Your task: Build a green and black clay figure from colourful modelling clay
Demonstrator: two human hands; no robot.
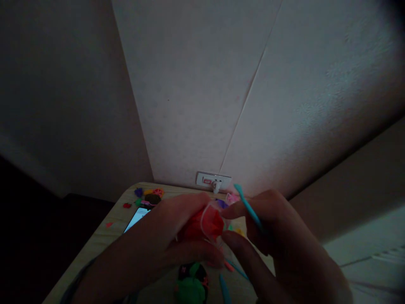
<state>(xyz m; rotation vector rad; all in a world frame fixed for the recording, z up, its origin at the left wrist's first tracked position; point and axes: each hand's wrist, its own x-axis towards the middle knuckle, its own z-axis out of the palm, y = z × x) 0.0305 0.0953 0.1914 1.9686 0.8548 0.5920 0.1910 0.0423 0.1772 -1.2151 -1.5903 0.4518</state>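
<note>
A small clear plastic bag (pixel 207 219) with a bright red soft lump (pixel 216 222), like modelling clay, is gripped in my left hand (pixel 164 230), fingers wrapped round it. The bag's mouth faces right. At that mouth, the thumb and forefinger of my right hand (pixel 278 228) touch or pinch the rim. A turquoise plastic modelling tool (pixel 248 207) is tucked in the right hand, its flat tip sticking up and left. Below the hands lies a dark piece with a green lump (pixel 190 289) on it. My left hand hides part of the bag.
On the wooden table (pixel 90 253) lie a lit phone (pixel 137 217) and several small coloured clay pieces (pixel 153 198). A pink bag (pixel 232 197) lies at the back. More turquoise tools (pixel 224 289) lie in front. The wall behind has a socket with a plug (pixel 216 185).
</note>
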